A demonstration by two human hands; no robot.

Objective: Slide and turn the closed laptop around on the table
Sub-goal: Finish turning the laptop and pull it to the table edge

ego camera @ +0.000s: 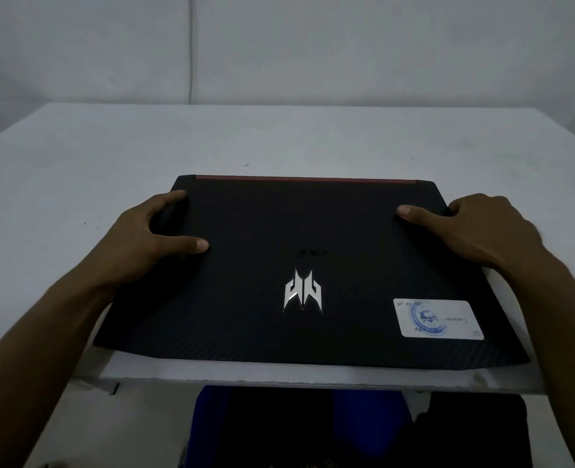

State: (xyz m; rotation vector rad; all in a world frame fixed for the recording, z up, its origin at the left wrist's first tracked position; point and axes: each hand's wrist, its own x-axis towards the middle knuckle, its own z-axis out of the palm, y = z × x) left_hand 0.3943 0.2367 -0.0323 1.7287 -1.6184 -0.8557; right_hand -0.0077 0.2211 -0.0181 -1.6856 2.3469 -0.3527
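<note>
A closed black laptop (313, 238) lies flat on the white table (76, 170), near its front edge. Its lid carries a silver logo in the middle, a white sticker at the front right and a red strip along the far edge. My left hand (147, 238) grips the laptop's left side, thumb flat on the lid and fingers curled over the far left corner. My right hand (482, 228) grips the right side the same way, thumb on the lid and fingers wrapped around the far right edge.
The table's front edge (313, 383) runs just below the laptop. Bare white tabletop stretches behind and to the left of the laptop. A pale wall (279, 45) rises behind the table. Dark and blue cloth (232, 423) shows under the table's front edge.
</note>
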